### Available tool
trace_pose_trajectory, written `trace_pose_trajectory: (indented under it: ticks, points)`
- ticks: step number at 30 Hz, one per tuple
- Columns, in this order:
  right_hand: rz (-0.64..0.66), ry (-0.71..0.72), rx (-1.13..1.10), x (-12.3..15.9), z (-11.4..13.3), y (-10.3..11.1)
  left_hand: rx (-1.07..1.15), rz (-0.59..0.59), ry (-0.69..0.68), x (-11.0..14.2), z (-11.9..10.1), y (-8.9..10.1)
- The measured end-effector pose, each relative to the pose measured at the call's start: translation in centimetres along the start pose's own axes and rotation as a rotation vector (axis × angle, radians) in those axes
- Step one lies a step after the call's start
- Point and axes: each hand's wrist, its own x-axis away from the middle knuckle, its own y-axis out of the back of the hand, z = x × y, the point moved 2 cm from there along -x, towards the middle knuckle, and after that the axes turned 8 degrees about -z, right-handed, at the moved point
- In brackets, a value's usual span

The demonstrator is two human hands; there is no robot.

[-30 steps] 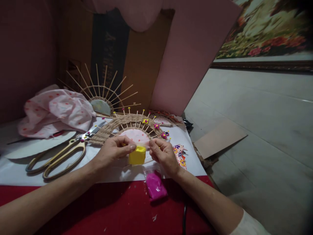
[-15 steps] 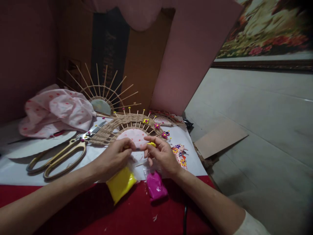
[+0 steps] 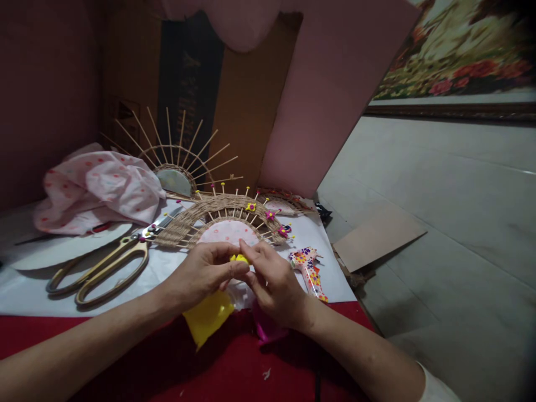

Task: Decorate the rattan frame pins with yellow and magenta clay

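A small yellow clay piece (image 3: 240, 258) sits between my two hands at the middle of the view. My left hand (image 3: 205, 276) pinches it from the left, and my right hand (image 3: 278, 285) has its fingertips on its right side. Just behind them lies a woven half-round fan (image 3: 234, 202) with a dotted cloth centre (image 3: 226, 231). Yellow and magenta clay flowers (image 3: 270, 215) and small balls decorate its edge and stick tips. Below my wrists are a yellow clay packet (image 3: 207, 321) and a magenta clay packet (image 3: 268, 330), the latter partly hidden by my right hand.
Large gold-handled scissors (image 3: 111, 271) lie at left, beside crumpled dotted cloth (image 3: 100, 187). A bare stick frame (image 3: 178, 153) leans against a cardboard box (image 3: 251, 95). A flower-patterned glue gun (image 3: 310, 271) rests at right, near the table's edge.
Both hands have come together around the yellow clay piece, which moved left and slightly down from my right fingertips. My right hand now covers more of the magenta packet and uncovers the glue gun.
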Motion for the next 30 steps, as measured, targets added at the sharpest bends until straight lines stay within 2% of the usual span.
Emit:
trace_pose_trajectory:
  ticks: [3,6,8,13,20,26,30]
  points:
    - [0.029,0.045,0.019,0.2,0.1,-0.2,-0.012,0.03,-0.014,0.1,0.2,-0.2]
    - [-0.014,-0.021,0.075,0.3,-0.3,0.0,0.029,0.108,-0.006,0.1,0.3,-0.3]
    - [-0.044,-0.071,0.101,0.2,-0.6,0.2,0.09,0.111,0.009,0.0,0.3,-0.2]
    - [-0.091,-0.069,0.082,0.0,-0.7,0.4,0.154,-0.003,0.008,-0.2,0.0,0.4]
    - [-0.14,-0.054,0.06,0.1,-0.6,0.5,0.08,-0.138,0.014,0.0,-0.6,0.3]
    - [-0.16,-0.025,0.057,0.3,-0.6,0.5,0.148,-0.363,0.092,-0.4,-0.5,1.6]
    - [-0.165,-0.027,0.052,0.3,-0.5,0.5,0.216,-0.351,0.106,-0.4,-0.6,1.9]
